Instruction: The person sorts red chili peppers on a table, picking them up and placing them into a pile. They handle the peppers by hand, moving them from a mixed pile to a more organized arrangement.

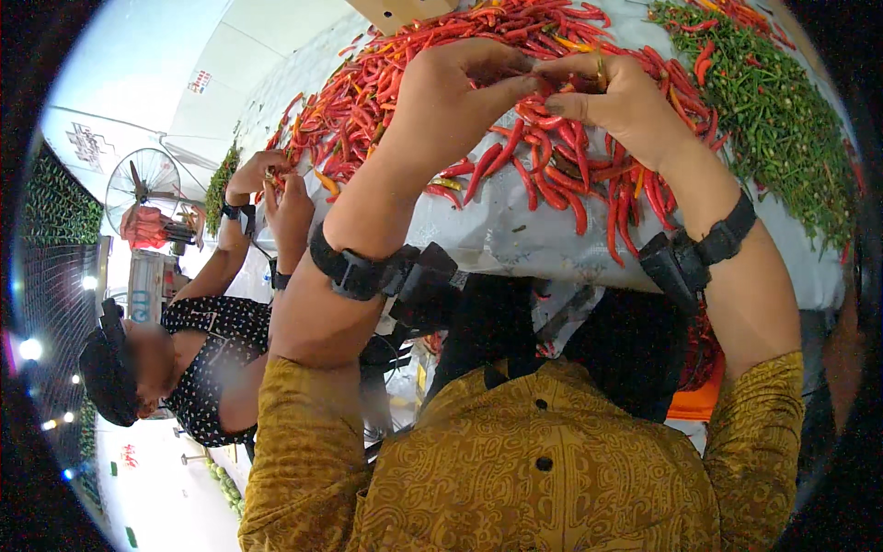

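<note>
Over a heap of red chili peppers (368, 92) on the table, my two hands meet with fingertips close together. My left hand (451, 101) is closed in a pinch, thumb against fingers; what lies between them is hidden. Curled inward beside it, my right hand (630, 106) grips a chili pepper, its greenish-brown stem end (602, 72) poking up by the index finger. Loose red chilies (561, 175) lie below my hands, near the table's front edge.
A pile of green stems (773, 120) covers the right side of the table (515, 248). A cardboard box (400, 13) stands at the back. At left, a co-worker (212, 359) handles chilies at the same heap. A fan (143, 189) stands beyond.
</note>
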A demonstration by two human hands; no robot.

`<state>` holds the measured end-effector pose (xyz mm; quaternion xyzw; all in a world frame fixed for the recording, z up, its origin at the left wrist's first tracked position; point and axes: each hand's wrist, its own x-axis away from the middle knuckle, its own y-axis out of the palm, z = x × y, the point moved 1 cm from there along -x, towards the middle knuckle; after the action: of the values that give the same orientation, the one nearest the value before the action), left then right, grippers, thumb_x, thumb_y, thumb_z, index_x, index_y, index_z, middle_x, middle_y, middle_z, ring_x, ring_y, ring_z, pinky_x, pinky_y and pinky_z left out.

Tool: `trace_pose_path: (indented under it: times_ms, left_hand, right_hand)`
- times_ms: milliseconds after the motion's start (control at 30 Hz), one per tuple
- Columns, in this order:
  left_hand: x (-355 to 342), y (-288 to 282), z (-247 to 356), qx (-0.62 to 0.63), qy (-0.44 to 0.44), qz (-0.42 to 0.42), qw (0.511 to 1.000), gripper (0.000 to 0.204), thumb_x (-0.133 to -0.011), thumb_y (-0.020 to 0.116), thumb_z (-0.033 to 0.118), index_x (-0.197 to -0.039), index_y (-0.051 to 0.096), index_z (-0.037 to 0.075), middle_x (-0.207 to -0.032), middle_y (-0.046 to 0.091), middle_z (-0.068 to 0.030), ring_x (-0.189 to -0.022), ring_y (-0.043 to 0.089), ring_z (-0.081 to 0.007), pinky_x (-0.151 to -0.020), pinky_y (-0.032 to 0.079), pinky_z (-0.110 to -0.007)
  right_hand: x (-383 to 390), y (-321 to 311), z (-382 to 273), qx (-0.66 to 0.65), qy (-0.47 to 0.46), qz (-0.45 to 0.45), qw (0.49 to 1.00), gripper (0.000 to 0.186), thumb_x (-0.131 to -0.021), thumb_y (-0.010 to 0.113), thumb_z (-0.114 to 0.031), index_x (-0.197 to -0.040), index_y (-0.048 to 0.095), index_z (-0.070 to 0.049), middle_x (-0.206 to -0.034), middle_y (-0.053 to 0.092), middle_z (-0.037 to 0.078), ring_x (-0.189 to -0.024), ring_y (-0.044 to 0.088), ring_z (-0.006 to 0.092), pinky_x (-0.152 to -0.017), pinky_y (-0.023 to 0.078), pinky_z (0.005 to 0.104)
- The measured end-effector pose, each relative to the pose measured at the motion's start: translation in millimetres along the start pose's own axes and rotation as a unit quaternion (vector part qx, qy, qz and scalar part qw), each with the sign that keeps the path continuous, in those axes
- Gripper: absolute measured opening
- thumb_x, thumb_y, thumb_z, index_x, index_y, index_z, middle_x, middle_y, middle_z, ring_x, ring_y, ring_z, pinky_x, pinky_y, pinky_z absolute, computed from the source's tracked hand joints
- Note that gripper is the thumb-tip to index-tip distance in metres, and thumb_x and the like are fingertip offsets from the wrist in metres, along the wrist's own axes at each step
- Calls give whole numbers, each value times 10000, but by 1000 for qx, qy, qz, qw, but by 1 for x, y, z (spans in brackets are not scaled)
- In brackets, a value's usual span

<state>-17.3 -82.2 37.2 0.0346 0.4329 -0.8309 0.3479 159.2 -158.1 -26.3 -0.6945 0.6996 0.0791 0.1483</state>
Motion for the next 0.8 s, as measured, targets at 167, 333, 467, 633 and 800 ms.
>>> trace_pose_path:
  times_ms: [167,333,467,633,800]
  left_hand:
    - [-4,6,-5,116,-21,38,992,264,-789,733,132,-1001,677,-14,-901,693,-99,-790,650,-130,-698,521,-269]
    - [-1,-13,-40,-163,-23,-25,986,330,-776,720,213,-1067,676,66,-960,682,-104,-845,662,-222,-760,528,-321]
    - [19,-14,-77,-325,53,-95,939,325,-743,683,182,-1058,684,103,-994,620,-96,-969,596,-296,-841,496,-418]
    - [30,-11,-86,-330,-3,-111,937,316,-750,679,160,-1057,673,87,-1023,628,-133,-994,596,-317,-871,481,-408]
    - [31,-14,-89,-325,-8,-123,938,334,-751,683,174,-1070,664,79,-1040,628,-151,-1001,597,-327,-876,477,-405]
  right_hand:
    - [-1,5,6,22,-48,81,995,320,-805,716,-223,-1051,658,-27,-890,670,19,-785,599,80,-734,479,235]
    - [-5,-15,16,-177,31,82,980,227,-861,618,-285,-830,632,-61,-680,562,-11,-596,518,83,-529,377,230]
    - [-6,-11,12,-330,49,142,932,135,-841,657,-187,-781,611,-75,-641,519,-11,-543,460,79,-468,322,234]
    - [-6,-14,13,-350,58,142,924,101,-801,708,-126,-795,622,-72,-652,525,-19,-527,436,72,-449,303,227]
    - [-7,-14,16,-316,43,123,940,108,-798,716,-131,-790,627,-71,-635,516,-31,-520,429,60,-446,291,221]
